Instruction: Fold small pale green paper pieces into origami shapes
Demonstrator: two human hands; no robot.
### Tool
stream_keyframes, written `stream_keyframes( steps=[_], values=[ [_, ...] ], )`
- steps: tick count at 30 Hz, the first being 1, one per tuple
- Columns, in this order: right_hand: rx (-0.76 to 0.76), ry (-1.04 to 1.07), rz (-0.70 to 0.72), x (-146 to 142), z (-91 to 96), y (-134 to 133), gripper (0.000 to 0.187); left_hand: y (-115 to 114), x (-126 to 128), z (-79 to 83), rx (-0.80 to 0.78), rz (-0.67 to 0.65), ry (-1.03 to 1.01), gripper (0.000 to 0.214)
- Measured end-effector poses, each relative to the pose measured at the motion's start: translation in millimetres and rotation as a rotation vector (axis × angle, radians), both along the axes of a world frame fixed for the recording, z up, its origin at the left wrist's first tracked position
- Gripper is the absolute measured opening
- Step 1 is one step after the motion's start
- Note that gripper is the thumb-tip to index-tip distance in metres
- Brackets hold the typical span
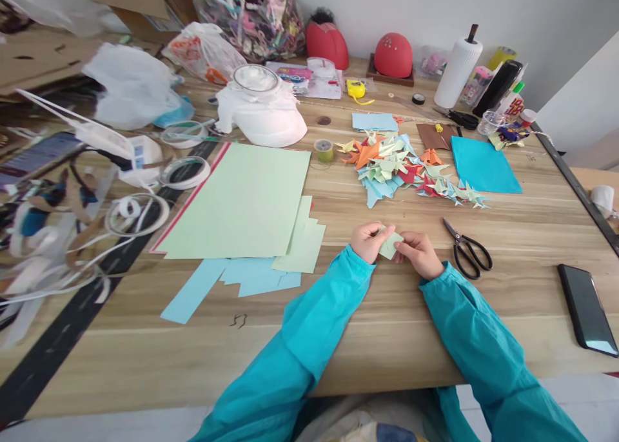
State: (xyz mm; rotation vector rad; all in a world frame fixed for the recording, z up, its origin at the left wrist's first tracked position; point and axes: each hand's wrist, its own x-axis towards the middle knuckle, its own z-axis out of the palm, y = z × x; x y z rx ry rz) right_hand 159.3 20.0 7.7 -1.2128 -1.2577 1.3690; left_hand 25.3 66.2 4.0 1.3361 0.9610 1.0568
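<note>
A small folded piece of pale green paper [389,244] is held between my two hands, above the table. My left hand [367,241] pinches its left side, thumb on top. On the other side, the fingers and thumb of my right hand [420,255] close on its right edge. Just right of my right hand lie black-handled scissors [468,248], blades pointing away from me. Beyond my hands is a pile of folded paper cranes [387,164] in green, orange, red and blue. Pale green sheets [242,200] lie to the left, with light blue paper strips [196,291] under them.
A spool of thread [324,150] stands behind the sheets. A turquoise cloth or paper square [486,164] lies right of the cranes. A phone [587,308] rests at the right edge. Tape rolls and cables [136,215] clutter the left. Red pincushion-like domes [393,55] stand at the back.
</note>
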Motion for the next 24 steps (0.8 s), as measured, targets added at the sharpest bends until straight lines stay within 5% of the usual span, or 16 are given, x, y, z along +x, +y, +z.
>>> stream_keyframes(
  steps=[11,24],
  values=[
    [0.030,-0.041,-0.040,-2.3,0.1,-0.9,0.033,-4.2,1.6,5.6,0.065,-0.074,0.002,0.038],
    [0.036,0.014,-0.039,-2.5,0.1,-1.1,0.013,1.2,-0.5,0.1,-0.111,-0.016,-0.093,0.037]
  ],
)
